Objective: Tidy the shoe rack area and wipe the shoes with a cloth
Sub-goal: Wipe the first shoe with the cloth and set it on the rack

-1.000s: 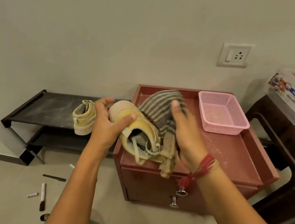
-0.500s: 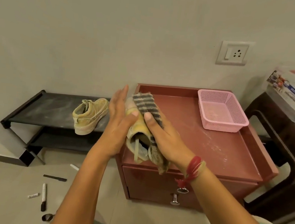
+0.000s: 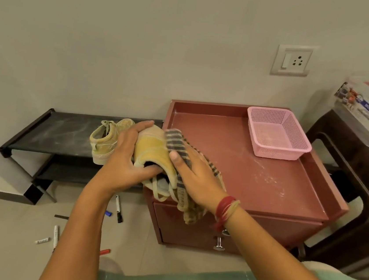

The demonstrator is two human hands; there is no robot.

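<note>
My left hand grips a yellow sneaker held in the air at the front left corner of the red cabinet. Its toe points away from me and its laces hang down. My right hand holds a striped grey and beige cloth pressed against the sneaker's right side, with the cloth's tail drooping below my wrist. The matching second sneaker stands on the top shelf of the low black shoe rack to the left.
A pink plastic basket sits at the back right of the cabinet top. Several markers and caps lie scattered on the floor below the rack. A dark chair with a plastic box stands at the right.
The sneaker has turned in my left hand, and my right hand with the cloth has slid from its toe down its side. The view has shifted slightly.
</note>
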